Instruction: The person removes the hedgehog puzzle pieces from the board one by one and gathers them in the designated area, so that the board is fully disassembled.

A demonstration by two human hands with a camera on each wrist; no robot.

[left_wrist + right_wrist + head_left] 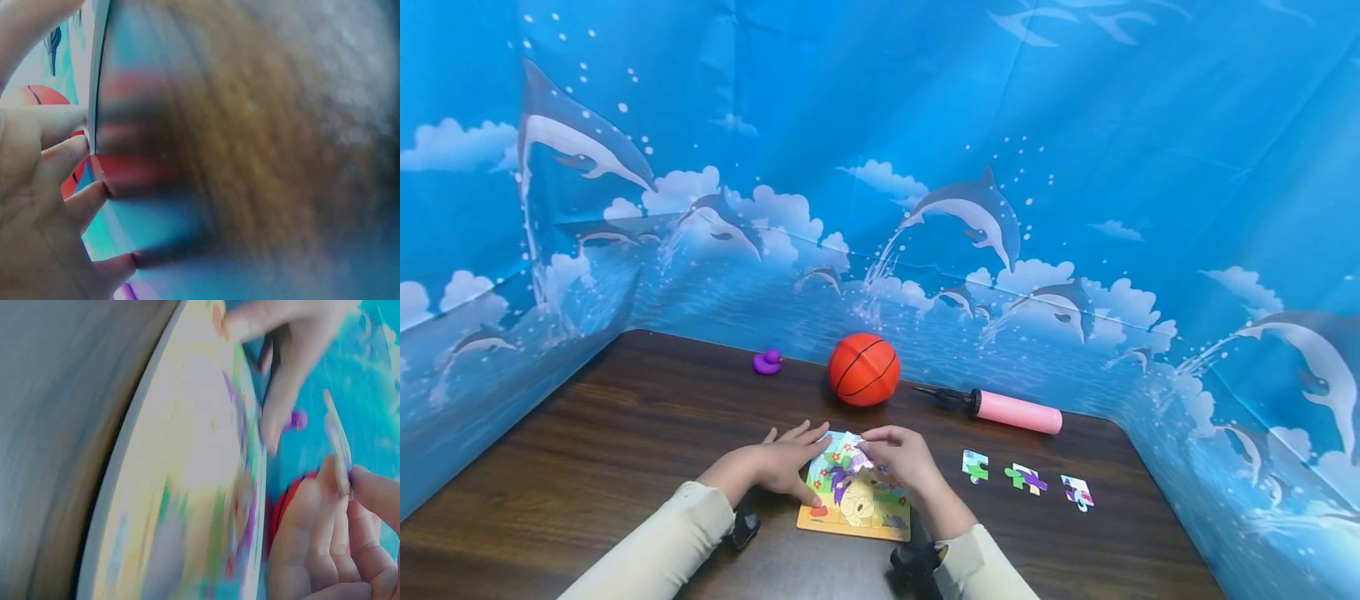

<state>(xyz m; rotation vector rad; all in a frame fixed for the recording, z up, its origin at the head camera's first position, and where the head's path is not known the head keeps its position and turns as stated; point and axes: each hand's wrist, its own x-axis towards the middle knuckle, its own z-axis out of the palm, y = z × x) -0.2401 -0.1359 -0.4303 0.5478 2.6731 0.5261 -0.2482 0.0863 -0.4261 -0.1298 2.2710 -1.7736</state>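
Note:
A wooden jigsaw puzzle board with a cartoon picture lies flat before me on the table. My left hand rests on its left side, fingers spread, the thumb near the lower left corner. Over the upper part of the board is my right hand. Its thumb and fingers pinch a thin puzzle piece, seen nearly edge-on and raised off the board in the right wrist view. The picture on the piece is blurred there. Part of the board's right side is hidden behind the right hand.
Three loose puzzle pieces, one left, one middle and one right, lie right of the board. Behind stand an orange ball, a purple rubber duck and a pink hand pump. A dolphin-printed curtain surrounds the table.

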